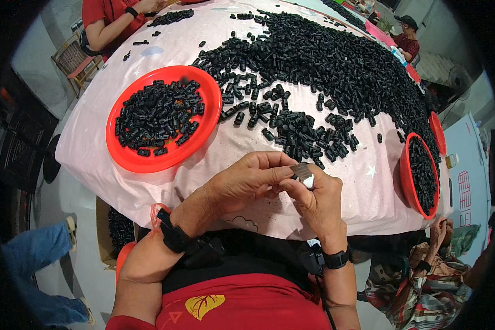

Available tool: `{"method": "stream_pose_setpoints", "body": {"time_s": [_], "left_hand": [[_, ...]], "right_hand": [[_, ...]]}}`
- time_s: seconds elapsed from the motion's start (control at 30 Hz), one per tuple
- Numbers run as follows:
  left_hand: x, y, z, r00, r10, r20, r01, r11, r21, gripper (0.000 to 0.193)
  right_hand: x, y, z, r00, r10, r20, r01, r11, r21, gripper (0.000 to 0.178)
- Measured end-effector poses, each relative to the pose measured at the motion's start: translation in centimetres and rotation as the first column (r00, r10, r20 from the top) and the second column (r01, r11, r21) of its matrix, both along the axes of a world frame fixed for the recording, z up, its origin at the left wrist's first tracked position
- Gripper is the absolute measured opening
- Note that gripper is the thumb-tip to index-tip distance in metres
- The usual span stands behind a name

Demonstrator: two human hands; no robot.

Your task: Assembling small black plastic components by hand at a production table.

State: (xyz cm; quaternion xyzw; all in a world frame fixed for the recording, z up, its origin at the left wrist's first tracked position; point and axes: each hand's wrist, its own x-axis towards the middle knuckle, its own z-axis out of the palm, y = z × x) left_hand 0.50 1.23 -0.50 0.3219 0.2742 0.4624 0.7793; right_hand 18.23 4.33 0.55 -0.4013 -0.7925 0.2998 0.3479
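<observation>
My left hand (250, 179) and my right hand (319, 198) meet above the near side of the cloth-covered table. The right fingers pinch a small silver metal piece (304, 175), flat and blade-like. Against it, the left thumb and forefinger are pressed together; a dark bit shows there, but its kind is mostly hidden. Just beyond my hands lies a loose cluster of small black plastic parts (308, 132). To the left, a round red tray (213, 132) holds many similar parts (157, 115).
A large heap of black parts (324, 52) spreads across the far table. A red bowl (410, 184) of them stands at the right edge. People sit at the far left (102, 30), far right (407, 44) and near right (423, 275). Someone's jeans-clad legs (41, 253) show at left.
</observation>
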Motion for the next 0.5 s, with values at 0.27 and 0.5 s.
{"method": "stream_pose_setpoints", "body": {"time_s": [0.27, 0.5], "left_hand": [[0.05, -0.02, -0.18, 0.997, -0.023, 0.068, 0.023, 1.000, 0.005, 0.027], [0.03, -0.11, -0.39, 0.997, -0.013, 0.076, 0.014, 1.000, -0.008, 0.028]], "right_hand": [[0.12, 0.15, -0.07, 0.999, 0.011, 0.035, -0.012, 0.999, 0.044, 0.040], [0.10, 0.10, 0.02, 0.998, 0.009, 0.057, -0.009, 1.000, 0.006, 0.039]]}}
